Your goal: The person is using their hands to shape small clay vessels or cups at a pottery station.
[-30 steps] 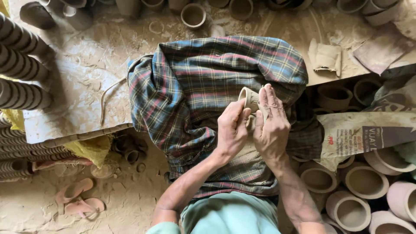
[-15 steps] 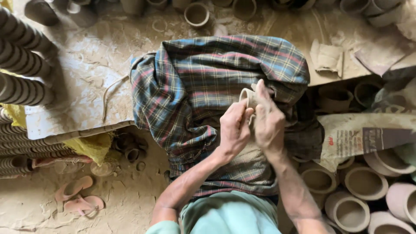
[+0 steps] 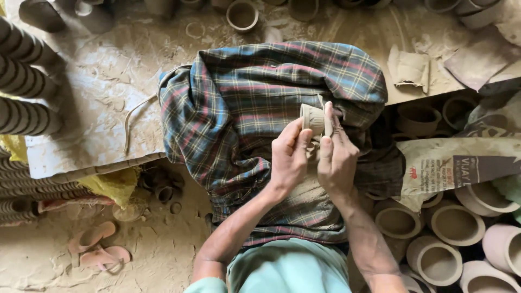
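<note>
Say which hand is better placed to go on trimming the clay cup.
Probably right: the right hand presses its fingers against the cup rim, while the left hand cradles it from below.

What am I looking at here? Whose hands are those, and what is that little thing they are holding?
This picture comes from a camera worn on a person's head, so you look straight down at that person's own arms and lap. There is no machine here, just two bare hands. The left hand and the right hand together hold a small clay cup, pale and unpainted, with ridges on its side. Under the hands is a checked cloth spread over the person's lap. Beyond it lies a dusty board with more small clay pots standing along its far edge. On the left are stacks of cups lying on their sides. On the right, many bigger clay pots stand open side up, beside a printed sack. A pair of pink sandals sits on the sandy floor.
</note>
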